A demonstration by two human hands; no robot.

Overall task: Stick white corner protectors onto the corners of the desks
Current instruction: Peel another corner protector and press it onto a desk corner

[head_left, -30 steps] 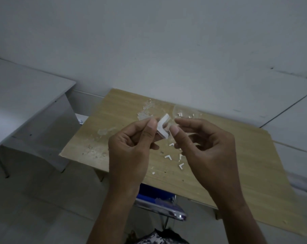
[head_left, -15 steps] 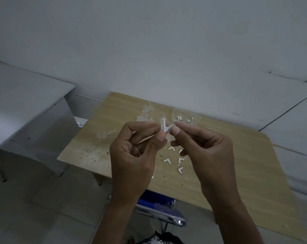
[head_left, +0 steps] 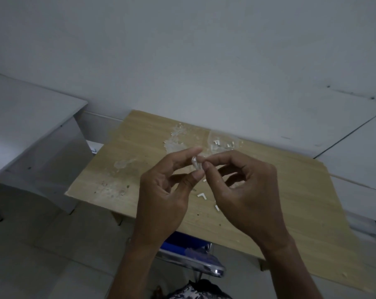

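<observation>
Both hands are raised over a wooden desk [head_left: 139, 173] with a worn, stained top. My left hand [head_left: 167, 197] and my right hand [head_left: 245, 186] pinch one small white corner protector [head_left: 196, 163] between thumbs and forefingers; it is blurred and mostly covered by the fingertips. Loose white corner protectors [head_left: 202, 195] lie on the desk just below the hands, partly hidden by my right hand. A clear plastic bag [head_left: 222, 144] with more white pieces lies near the desk's far edge.
A grey desk [head_left: 27, 126] stands to the left, another grey desk [head_left: 359, 160] to the right. A blue chair [head_left: 187, 249] with a chrome frame sits under the wooden desk's near edge. The wall runs right behind the desks.
The protector has turned between the fingertips and now shows far less of its L shape. Both hands have closed in on it; the fingertips now cover most of it.
</observation>
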